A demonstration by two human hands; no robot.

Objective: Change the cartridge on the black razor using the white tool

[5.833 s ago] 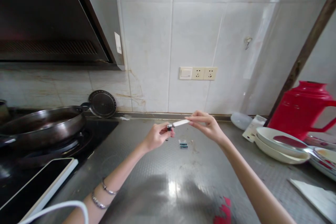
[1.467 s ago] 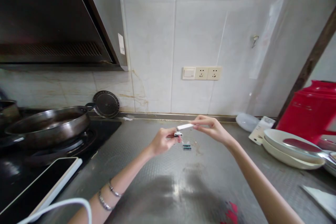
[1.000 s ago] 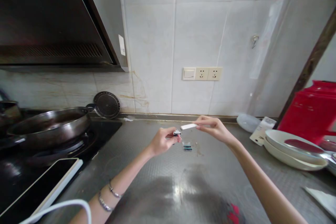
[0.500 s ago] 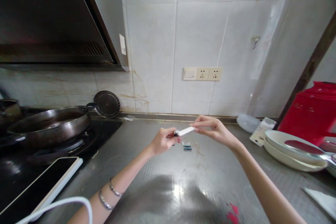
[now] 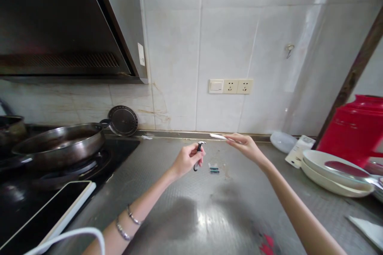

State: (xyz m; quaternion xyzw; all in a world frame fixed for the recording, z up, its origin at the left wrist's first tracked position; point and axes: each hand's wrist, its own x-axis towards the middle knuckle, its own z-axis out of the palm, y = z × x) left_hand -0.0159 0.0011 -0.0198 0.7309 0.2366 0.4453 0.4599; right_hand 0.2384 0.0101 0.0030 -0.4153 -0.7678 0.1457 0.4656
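My left hand [image 5: 189, 159] is closed around a small razor [image 5: 198, 152] with a dark handle, held upright with its pale head at the top. To the right and slightly higher, my right hand [image 5: 243, 146] pinches a slim white stick [image 5: 218, 136] whose free end points left. The stick's kind cannot be made out. A gap separates the two held things. On the counter below, between my hands, lies a small clear pack with blue-green strips [image 5: 214, 168].
A steel pan [image 5: 60, 141] sits on the black stove at left, near a phone [image 5: 48, 215] with a white cable. Stacked white dishes [image 5: 332, 179], a white carton [image 5: 300, 151] and a red jug [image 5: 353, 127] stand at right. Sockets [image 5: 237, 86] are on the tiled wall.
The white stick has come away from the razor in my left hand. My right hand has tilted it, its free end now higher. The razor now stands more upright.
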